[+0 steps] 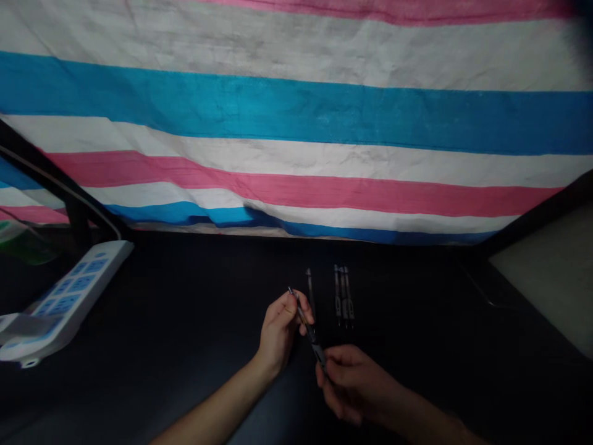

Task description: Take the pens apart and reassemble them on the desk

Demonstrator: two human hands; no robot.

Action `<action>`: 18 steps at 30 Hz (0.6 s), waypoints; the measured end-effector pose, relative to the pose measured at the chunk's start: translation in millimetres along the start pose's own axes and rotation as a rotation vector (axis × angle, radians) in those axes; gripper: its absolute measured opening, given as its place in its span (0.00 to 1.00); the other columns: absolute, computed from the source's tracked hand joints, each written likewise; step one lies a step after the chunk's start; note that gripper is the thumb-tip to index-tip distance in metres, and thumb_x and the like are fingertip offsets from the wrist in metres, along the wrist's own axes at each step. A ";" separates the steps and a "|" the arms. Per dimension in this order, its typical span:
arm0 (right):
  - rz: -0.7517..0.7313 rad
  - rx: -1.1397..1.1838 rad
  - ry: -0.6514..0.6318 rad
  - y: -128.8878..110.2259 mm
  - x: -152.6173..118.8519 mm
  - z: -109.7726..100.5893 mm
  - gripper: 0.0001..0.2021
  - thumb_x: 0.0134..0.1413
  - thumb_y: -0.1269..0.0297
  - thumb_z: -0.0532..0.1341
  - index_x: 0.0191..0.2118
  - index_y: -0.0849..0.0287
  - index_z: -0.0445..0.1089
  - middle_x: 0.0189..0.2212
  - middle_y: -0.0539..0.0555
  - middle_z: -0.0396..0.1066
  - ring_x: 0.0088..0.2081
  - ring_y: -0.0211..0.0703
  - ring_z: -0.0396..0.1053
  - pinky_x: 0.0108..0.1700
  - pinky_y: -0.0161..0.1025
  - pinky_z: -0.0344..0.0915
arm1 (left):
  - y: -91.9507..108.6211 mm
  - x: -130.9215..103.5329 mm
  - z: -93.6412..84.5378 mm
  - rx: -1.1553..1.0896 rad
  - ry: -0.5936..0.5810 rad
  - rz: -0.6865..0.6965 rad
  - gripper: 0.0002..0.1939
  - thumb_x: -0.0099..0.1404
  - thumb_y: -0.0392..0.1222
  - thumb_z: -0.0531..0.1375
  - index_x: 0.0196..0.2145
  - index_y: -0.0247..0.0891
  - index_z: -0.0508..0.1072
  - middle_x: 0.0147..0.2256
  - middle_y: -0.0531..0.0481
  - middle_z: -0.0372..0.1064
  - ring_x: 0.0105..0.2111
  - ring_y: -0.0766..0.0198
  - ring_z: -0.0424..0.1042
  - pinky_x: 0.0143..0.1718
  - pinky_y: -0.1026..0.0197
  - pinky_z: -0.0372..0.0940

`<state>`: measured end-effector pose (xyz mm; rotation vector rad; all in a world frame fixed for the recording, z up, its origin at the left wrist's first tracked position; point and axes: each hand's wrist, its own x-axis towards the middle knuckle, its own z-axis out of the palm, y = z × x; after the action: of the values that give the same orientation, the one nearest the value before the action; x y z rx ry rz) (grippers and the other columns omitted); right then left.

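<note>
A slim dark pen [311, 332] slants between my two hands above the black table. My left hand [280, 327] pinches its upper part, with the silvery end sticking out past the thumb. Fingers of my right hand [349, 377] are closed on its lower end, and they hide the tip. Just behind my left hand lies another pen [310, 281], partly covered by the fingers. To the right of it, a row of three similar pens [343, 296] lies side by side, their points toward me.
A white power strip [88, 287] with blue socket faces lies on the left of the black table [185, 321]. Beside it are a clear plastic item and something green, both blurred. A striped sheet [296, 111] hangs behind the table's far edge.
</note>
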<state>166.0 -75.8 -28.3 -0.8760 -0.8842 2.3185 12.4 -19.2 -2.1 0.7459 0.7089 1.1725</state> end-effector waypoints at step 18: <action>-0.205 -0.090 0.179 -12.9 2.1 -4.3 0.17 0.54 0.52 0.62 0.37 0.65 0.69 0.30 0.55 0.69 0.24 0.35 0.68 0.19 0.29 0.63 | 9.7 9.8 -5.9 0.202 0.029 0.160 0.27 0.58 0.40 0.65 0.53 0.46 0.63 0.30 0.57 0.65 0.24 0.69 0.71 0.27 0.67 0.65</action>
<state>170.5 -64.2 -22.3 -0.9656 -0.9583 2.0053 4.8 -6.8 1.5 0.9707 0.8118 1.2710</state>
